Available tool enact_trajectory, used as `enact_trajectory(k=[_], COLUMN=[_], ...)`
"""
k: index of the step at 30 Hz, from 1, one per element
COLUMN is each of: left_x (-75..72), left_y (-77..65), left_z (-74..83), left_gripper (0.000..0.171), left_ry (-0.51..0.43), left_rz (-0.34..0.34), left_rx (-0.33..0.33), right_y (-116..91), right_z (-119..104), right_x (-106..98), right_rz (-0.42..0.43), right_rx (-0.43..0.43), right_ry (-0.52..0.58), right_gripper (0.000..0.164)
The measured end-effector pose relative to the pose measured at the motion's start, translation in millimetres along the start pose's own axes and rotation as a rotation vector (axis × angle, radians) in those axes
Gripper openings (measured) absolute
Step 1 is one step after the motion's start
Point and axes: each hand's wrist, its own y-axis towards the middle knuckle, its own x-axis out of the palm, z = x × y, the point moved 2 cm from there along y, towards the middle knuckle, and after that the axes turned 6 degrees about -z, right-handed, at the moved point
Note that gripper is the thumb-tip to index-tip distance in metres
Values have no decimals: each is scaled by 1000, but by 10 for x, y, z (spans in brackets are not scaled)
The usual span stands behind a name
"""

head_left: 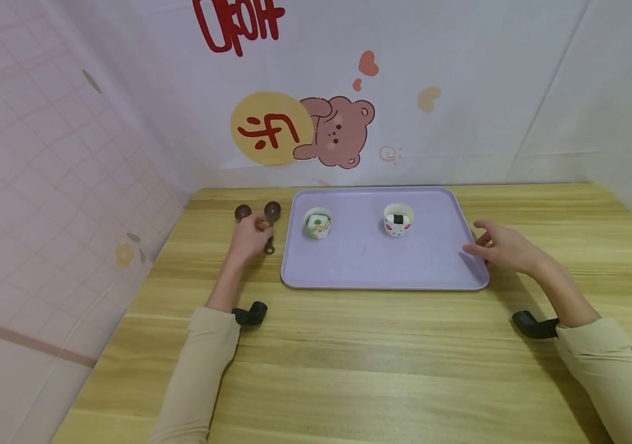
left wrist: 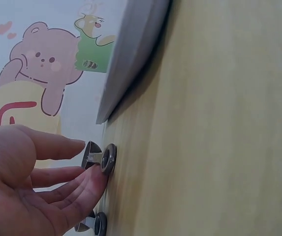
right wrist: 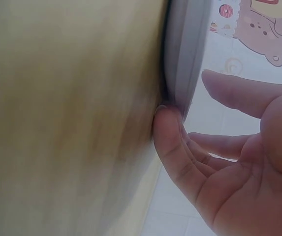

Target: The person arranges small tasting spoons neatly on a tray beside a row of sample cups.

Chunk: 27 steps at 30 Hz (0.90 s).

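Observation:
Two dark brown spoons with ring-ended handles lie left of the tray; the right one (head_left: 272, 211) is beside my left hand (head_left: 249, 239), while the other spoon (head_left: 242, 212) is partly covered by it. In the left wrist view, my left thumb stands apart from the fingers, and a fingertip is at the near spoon's handle ring (left wrist: 109, 159). At the right edge of the lilac tray (head_left: 349, 259) is my right hand (head_left: 507, 246). One fingertip (right wrist: 166, 123) touches the tray's rim low by the table, with the thumb raised away from it.
On the tray stand two paper cups, a left one (head_left: 317, 223) with a white and green piece and a right one (head_left: 398, 221) with a white piece banded in black. The wooden table (head_left: 382, 357) meets a printed cloth (head_left: 460, 135) behind.

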Motion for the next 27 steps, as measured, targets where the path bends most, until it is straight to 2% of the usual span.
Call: enact_trajectory(k=[8,17,27], left_x=[15,4,10], left_y=[34,61,60], left_z=[35,20,18], left_gripper=[40,37,35], left_ry=[12,26,21], left_rz=[7,4,-2], left_rx=[-28,-47,-77], right_y=[-21,-40,-26], right_z=[9,26,81], right_x=[-8,-4,5], right_rz=[-1,-26,-35], right_rx=[-3,-8,-27], right_ry=[-28,-10,-8], right_gripper=[61,51,51])
